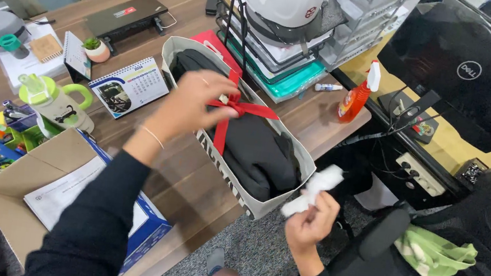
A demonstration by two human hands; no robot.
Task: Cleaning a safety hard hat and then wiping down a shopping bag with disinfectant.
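Left hand [190, 102] pinching red ribbon [233, 110] over white gift bag [249, 203], black fabric [256, 152] folded inside below the fingers. Right hand [310, 219], just beside the bag's near corner, clutches crumpled white tissue [318, 185].

The left hand [190, 102] pinches the red ribbon [238, 109] across the white bag [262, 206] of dark clothing on the counter [183, 180]; just right of the bag, the right hand [310, 219] grips a white tissue [318, 184].
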